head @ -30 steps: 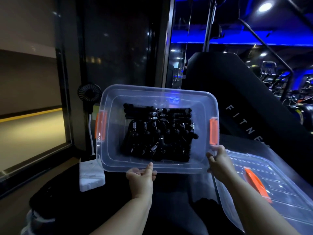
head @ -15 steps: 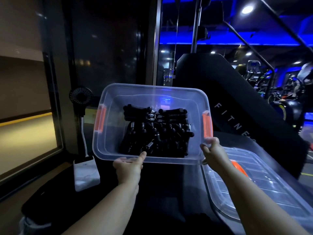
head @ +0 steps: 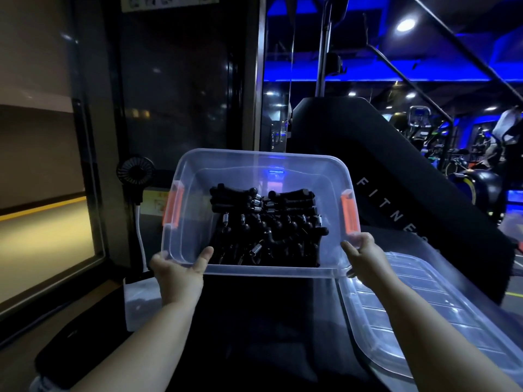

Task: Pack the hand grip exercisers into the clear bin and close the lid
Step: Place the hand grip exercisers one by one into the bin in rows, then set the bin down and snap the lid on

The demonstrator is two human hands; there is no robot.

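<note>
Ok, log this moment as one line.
left hand: grips clear bin, near rim | right hand: grips its near-right corner | hand grip exercisers: inside bin | lid: off, lying to the right

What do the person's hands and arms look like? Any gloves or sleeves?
No gloves and no sleeves show. The left hand and right hand are bare, with no rings, watch or bands visible. The left forearm and right forearm are bare too.

Gym, blue-lit exercise bikes [head: 464,171], "FITNE" lettering [head: 396,213] on black machine
</note>
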